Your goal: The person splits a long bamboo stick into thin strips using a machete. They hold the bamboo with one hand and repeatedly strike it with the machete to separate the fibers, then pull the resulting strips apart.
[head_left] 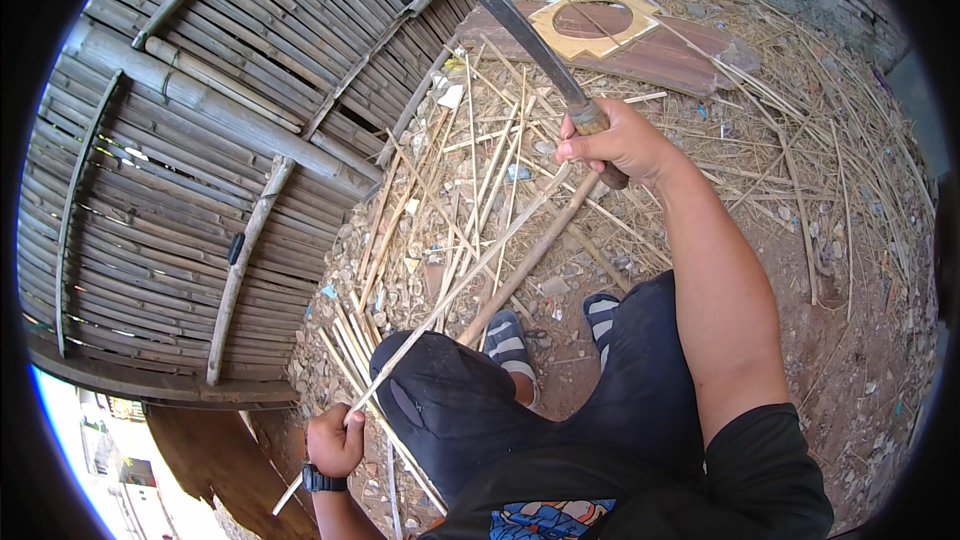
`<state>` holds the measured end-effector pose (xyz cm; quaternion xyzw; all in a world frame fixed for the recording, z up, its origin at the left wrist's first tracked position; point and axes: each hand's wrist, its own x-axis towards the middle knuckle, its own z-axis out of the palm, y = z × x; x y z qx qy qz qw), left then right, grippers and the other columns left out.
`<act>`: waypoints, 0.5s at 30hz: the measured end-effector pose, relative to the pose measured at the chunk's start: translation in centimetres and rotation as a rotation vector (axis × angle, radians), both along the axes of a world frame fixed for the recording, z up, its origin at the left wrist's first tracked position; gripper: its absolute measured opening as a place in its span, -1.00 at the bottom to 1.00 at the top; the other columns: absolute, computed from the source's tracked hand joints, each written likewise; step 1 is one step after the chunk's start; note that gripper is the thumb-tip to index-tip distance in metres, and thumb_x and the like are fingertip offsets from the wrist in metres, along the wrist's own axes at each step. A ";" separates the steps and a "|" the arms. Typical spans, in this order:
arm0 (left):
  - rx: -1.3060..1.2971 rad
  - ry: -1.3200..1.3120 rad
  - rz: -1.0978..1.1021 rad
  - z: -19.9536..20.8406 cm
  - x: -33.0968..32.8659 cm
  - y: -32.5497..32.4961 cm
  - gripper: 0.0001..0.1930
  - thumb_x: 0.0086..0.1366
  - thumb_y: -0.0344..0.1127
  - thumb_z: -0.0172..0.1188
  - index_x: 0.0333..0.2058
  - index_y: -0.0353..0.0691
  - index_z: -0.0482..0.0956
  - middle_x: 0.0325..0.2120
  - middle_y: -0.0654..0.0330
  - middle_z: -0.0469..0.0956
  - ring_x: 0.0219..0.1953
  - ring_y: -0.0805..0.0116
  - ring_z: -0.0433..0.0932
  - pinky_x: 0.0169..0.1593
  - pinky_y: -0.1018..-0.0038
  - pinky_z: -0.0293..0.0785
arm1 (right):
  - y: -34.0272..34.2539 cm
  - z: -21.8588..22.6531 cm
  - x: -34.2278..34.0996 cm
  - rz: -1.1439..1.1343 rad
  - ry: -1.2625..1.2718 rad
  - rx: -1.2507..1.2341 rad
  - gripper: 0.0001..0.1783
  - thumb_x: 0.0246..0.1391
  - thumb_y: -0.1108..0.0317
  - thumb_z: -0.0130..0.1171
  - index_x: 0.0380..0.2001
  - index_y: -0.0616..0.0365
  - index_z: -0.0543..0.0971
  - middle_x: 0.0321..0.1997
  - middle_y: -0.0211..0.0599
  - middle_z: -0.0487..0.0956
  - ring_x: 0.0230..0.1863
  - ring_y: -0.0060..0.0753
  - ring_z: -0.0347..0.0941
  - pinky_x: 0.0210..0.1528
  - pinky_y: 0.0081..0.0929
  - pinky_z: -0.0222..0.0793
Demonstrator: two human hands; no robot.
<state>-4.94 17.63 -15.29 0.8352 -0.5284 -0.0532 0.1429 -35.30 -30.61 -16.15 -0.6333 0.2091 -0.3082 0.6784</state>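
In my right hand [628, 145] is a machete [522, 32], gripped by its wooden handle. The long dark blade slants up and to the left, away from me. My left hand [336, 442], with a watch on the wrist, is closed round a long pale bamboo strip [487, 258] beside my left knee. That strip runs up and right across my knee, its far end just below the machete handle. A thicker wooden pole [530, 268] lies slanted between my feet and the far end of the strip.
A slatted bamboo wall [190, 190] rises on the left. Loose bamboo strips [470, 170] and several cut pieces [350, 345] litter the stony ground. Farther off, a yellowish board with a round hole [550, 15] rests on a brown plank [680, 55], with dry straw around.
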 end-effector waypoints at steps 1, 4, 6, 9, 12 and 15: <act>-0.023 -0.074 -0.005 0.0 0.0 0.0 -0.52 0.39 -0.01 0.17 -0.58 -0.28 0.43 -0.71 -0.06 0.41 -0.63 -0.17 0.42 -0.56 0.15 0.27 | 0.0 -0.1 0.0 -0.008 0.030 0.005 -0.64 -0.06 0.39 0.48 -0.22 0.14 0.53 -0.40 -0.39 0.59 -0.59 -0.72 0.32 -0.52 -0.68 0.21; -0.083 -0.251 0.033 0.0 -0.2 0.0 -0.58 0.34 -0.04 0.22 -0.55 -0.26 0.45 -0.67 -0.06 0.45 -0.61 -0.18 0.47 -0.54 0.11 0.31 | 0.3 0.1 0.3 -0.022 0.106 0.012 -0.63 -0.07 0.39 0.49 -0.21 0.13 0.54 -0.39 -0.39 0.60 -0.59 -0.73 0.32 -0.54 -0.68 0.20; -0.088 -0.297 0.032 0.2 -0.2 -0.1 -0.62 0.32 -0.05 0.23 -0.52 -0.23 0.48 -0.65 -0.06 0.46 -0.60 -0.19 0.48 -0.53 0.08 0.34 | 0.3 0.2 0.2 -0.025 0.140 0.006 -0.63 -0.08 0.40 0.49 -0.22 0.12 0.54 -0.39 -0.40 0.60 -0.60 -0.74 0.31 -0.55 -0.68 0.20; -0.092 -0.323 0.030 0.3 -0.1 -0.2 -0.62 0.33 -0.04 0.23 -0.50 -0.23 0.49 -0.64 -0.07 0.46 -0.59 -0.19 0.48 -0.52 0.08 0.35 | 0.5 0.2 0.3 -0.032 0.136 0.029 -0.63 -0.08 0.42 0.49 -0.21 0.13 0.54 -0.39 -0.41 0.59 -0.60 -0.74 0.32 -0.56 -0.68 0.20; -0.098 -0.327 0.033 0.5 -0.3 -0.4 -0.60 0.35 -0.04 0.20 -0.52 -0.25 0.46 -0.65 -0.07 0.44 -0.59 -0.19 0.46 -0.51 0.08 0.32 | 0.7 0.5 0.3 -0.052 0.146 0.047 -0.62 -0.09 0.43 0.48 -0.20 0.13 0.53 -0.39 -0.43 0.59 -0.60 -0.75 0.32 -0.57 -0.68 0.19; -0.122 -0.332 0.041 0.6 -0.8 -0.7 -0.57 0.37 -0.04 0.17 -0.53 -0.28 0.42 -0.66 -0.07 0.41 -0.59 -0.19 0.43 -0.51 0.09 0.29 | 0.6 0.3 0.4 -0.067 0.124 -0.006 -0.60 -0.08 0.42 0.47 -0.17 0.14 0.53 -0.36 -0.45 0.58 -0.58 -0.75 0.34 -0.56 -0.68 0.22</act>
